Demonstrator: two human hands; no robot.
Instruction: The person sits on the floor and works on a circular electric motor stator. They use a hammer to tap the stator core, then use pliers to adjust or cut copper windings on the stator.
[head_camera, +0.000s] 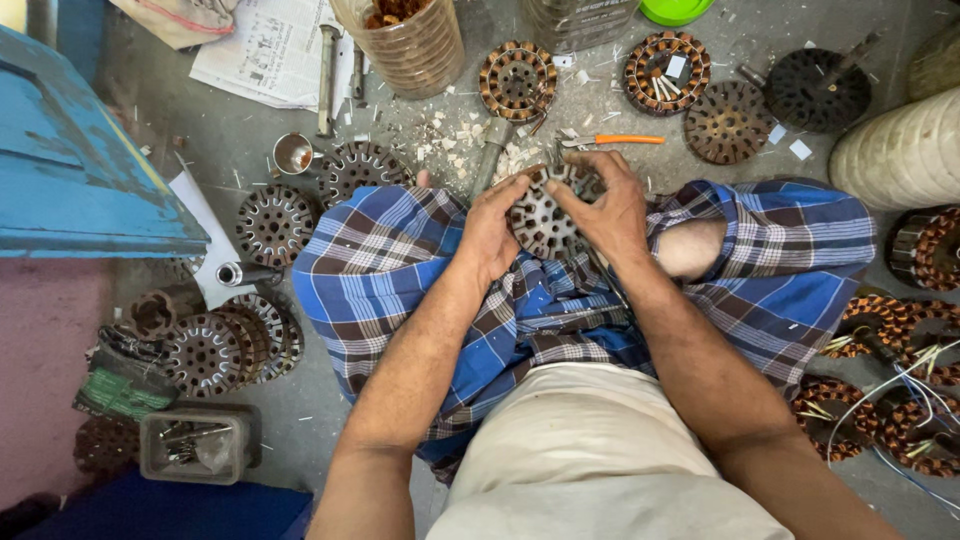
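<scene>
At the top of the floor stands a ribbed clear plastic jar (402, 45) with reddish-brown copper scrap in it. Beside my left knee is a small metal cup (293, 153) with something rusty at its bottom, and lower left sits a grey tray (194, 445) holding thin metal bits (I cannot make out what they are).

Counting: two bare stator cores (275, 224) lie flat by my left knee, with a leaning stack (232, 344) further back whose number I cannot tell. Across the top are two copper-wound stators (517, 81) and two dark round cores (729, 122). One orange-handled tool (612, 140) lies just past my hands. To my right is a heap of wound coils (880, 390), too tangled to count.

The stator core I am working on (543, 218) rests over my lap, on the blue checked cloth (400, 260). It is a dull grey round disc, slotted at the rim and pierced with small round holes. My left hand (488, 228) curls against its left edge, fingers closed on the rim. My right hand (605, 205) covers its upper right, fingers bent down over the top edge and gripping it
</scene>
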